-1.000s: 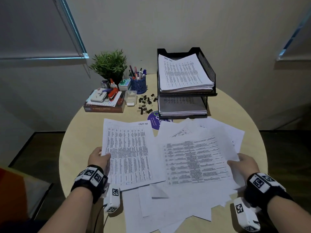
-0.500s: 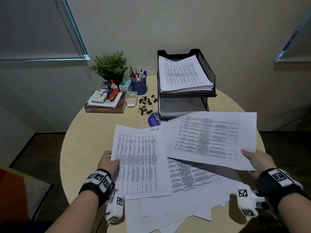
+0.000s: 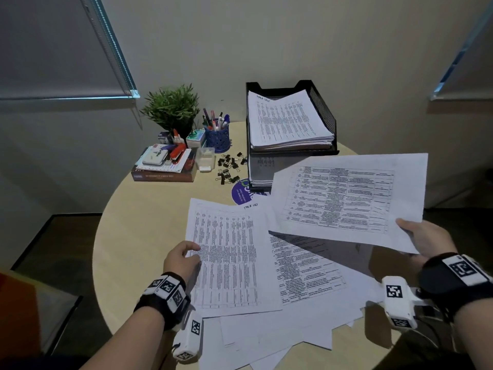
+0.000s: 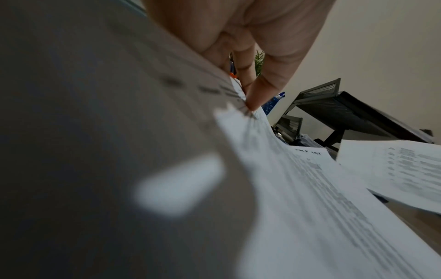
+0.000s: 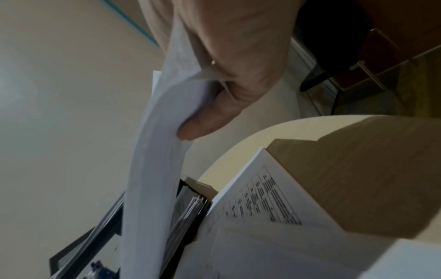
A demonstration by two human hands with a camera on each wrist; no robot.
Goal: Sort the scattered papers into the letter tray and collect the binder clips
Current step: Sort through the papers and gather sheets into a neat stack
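The right hand [image 3: 426,240] holds a landscape sheet [image 3: 344,198] by its near right corner, thumb on top and fingers [image 5: 205,126] curled beneath, pinching the paper. The sheet is lifted clear of the table [image 3: 138,236] and hangs just in front of the letter tray [image 3: 322,108]. The left hand [image 3: 181,260] pinches the left edge of a portrait sheet [image 3: 229,252], fingers [image 4: 260,94] pressed together on the paper; this sheet lies left of the lifted one. Loose papers [image 3: 306,273] lie overlapped on the table in front of the letter tray. Both tiers of the letter tray hold stacked sheets. The binder clips [image 3: 229,166] lie scattered on the table just left of the letter tray, near a blue pen cup [image 3: 217,137].
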